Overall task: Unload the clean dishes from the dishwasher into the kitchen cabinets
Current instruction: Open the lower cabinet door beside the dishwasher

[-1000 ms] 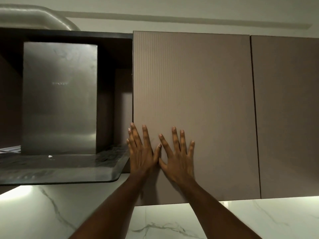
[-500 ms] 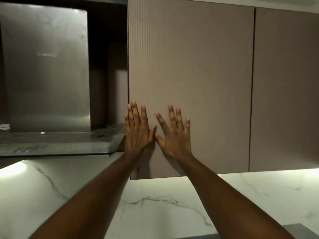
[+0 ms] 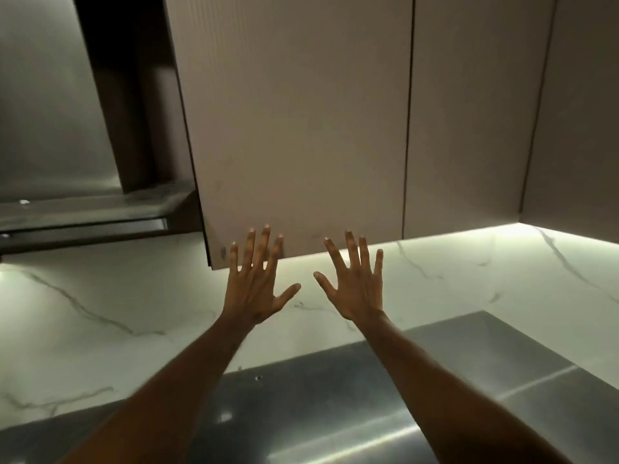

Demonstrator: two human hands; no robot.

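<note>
A taupe upper cabinet door (image 3: 301,122) fills the top middle of the head view, and it looks closed. My left hand (image 3: 256,283) is raised with fingers spread, its fingertips level with the door's bottom edge. My right hand (image 3: 355,283) is beside it, also spread, fingertips just below that edge. Both hands hold nothing. No dishes and no dishwasher are in view.
A second cabinet door (image 3: 469,112) adjoins on the right. A steel range hood (image 3: 57,105) with a glass ledge (image 3: 83,212) hangs at the left. White marble backsplash (image 3: 100,296) runs below the cabinets. A grey steel counter (image 3: 335,396) lies under my arms.
My hands have come off the door, dropped to its bottom edge and spread apart. My view has tilted down, bringing the counter into sight.
</note>
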